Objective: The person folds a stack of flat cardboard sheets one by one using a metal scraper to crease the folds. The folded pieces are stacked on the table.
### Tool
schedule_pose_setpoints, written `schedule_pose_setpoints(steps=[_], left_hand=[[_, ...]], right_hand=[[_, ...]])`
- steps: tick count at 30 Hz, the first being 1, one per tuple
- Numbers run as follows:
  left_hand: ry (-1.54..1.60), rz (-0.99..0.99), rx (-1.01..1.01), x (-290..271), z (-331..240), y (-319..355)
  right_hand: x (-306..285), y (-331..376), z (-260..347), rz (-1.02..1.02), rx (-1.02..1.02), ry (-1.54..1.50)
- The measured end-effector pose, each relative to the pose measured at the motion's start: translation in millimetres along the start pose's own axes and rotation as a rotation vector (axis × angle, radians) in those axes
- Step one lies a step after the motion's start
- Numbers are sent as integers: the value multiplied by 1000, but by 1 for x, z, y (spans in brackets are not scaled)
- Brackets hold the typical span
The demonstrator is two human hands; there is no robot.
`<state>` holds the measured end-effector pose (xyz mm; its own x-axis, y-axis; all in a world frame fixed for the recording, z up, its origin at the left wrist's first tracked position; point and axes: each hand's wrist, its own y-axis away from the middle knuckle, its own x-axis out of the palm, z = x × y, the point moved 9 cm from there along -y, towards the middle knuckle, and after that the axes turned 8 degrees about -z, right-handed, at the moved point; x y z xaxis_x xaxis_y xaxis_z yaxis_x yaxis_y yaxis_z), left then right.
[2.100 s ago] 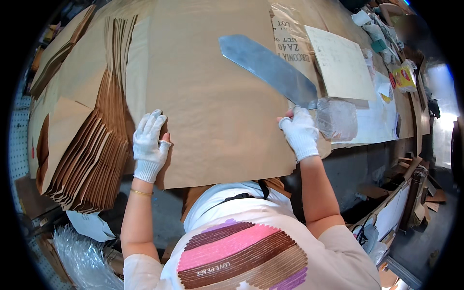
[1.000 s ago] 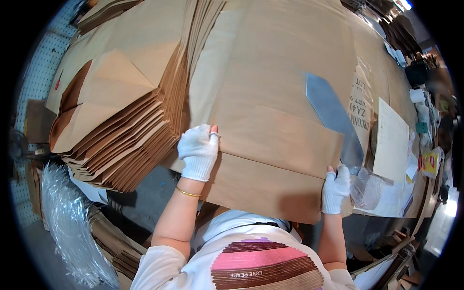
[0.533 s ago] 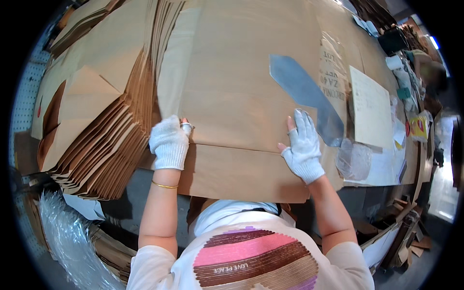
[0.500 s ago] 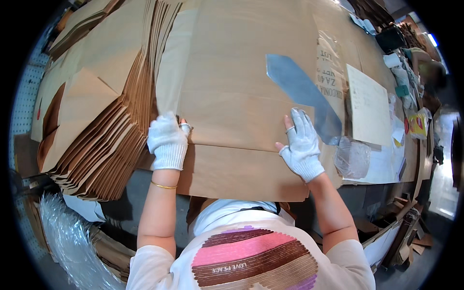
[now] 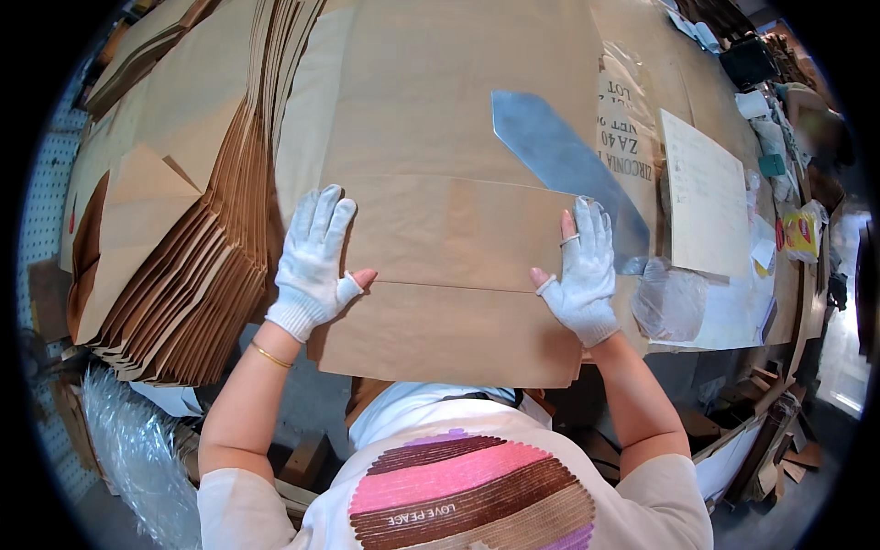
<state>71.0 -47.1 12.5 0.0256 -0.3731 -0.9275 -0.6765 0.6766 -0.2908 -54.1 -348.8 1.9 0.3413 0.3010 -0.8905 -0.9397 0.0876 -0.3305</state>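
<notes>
A large brown kraft paper sheet (image 5: pixel 440 229) lies in front of me, its near part folded, with a crease running across it and its near edge hanging at my waist. My left hand (image 5: pixel 317 257), in a white glove with the thumb tip bare, lies flat on the sheet's left side, fingers stretched away from me. On the right side my right hand (image 5: pixel 584 266) also rests flat, its gloved fingers pointing away and its thumb apart. Just beyond the right hand lies a blue-grey flat strip with a pointed end (image 5: pixel 559 147), partly under the paper's corner.
A fanned stack of folded brown paper (image 5: pixel 183 275) stands at the left. To the right lie a written-on white sheet (image 5: pixel 706 197), a clear plastic bag (image 5: pixel 671 298) and a yellow packet (image 5: pixel 800 231). Clear plastic film (image 5: pixel 137 449) sits at lower left. Another person (image 5: pixel 811 119) is at far right.
My left hand has opened from a closed shape and flattened on the paper's left side. My right hand has shifted slightly right and stays flat. The paper's left edge now lies further left.
</notes>
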Motion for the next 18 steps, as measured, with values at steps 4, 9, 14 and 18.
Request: schedule_pose_setpoints(steps=[4, 9, 14, 18], left_hand=[[-67, 12, 12, -2, -7, -11], [124, -61, -16, -35, -35, -96], [74, 17, 43, -98, -68, -78], [-23, -92, 115, -114, -86, -51]], right_hand=[[-9, 2, -10, -12, 18, -142], [-25, 13, -4, -155, 20, -209], [-54, 29, 56, -144, -109, -132], [-67, -3, 123, -157, -210, -213]])
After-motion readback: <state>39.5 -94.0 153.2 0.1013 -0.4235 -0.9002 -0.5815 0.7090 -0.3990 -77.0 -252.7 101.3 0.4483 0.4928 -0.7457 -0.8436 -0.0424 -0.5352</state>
